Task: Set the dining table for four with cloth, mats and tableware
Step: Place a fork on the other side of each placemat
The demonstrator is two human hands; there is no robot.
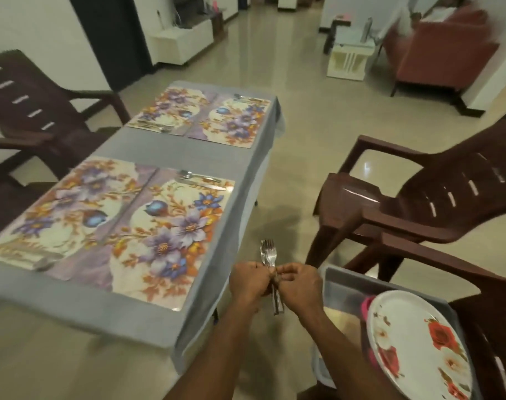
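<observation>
Hands: two, both raised in front of the body beside the table's near right corner, forearms reaching up from the lower edge of the view. Left hand (249,280), fingers curled round the handles of a bundle of forks (269,254); right hand (300,282), fingers bent and pinching at the same bundle just beside the left; the two hands touch. Forks: tines up, held upright, handles projecting below the hands; exact count cannot be told, as they overlap. Cloth (136,141): one, grey, covering the table and hanging over its right edge. Mats: four, floral, in two pairs; near left mat (52,215), near right mat (171,235), far left mat (171,111), far right mat (234,119). Cutlery (201,180) lies along the far edge of the near right mat; further pieces lie on the other three mats, blurred. Plate (416,345): white with red flowers, in a grey tray (344,287) on the chair at lower right. Chairs: brown plastic, four seen in part.
</observation>
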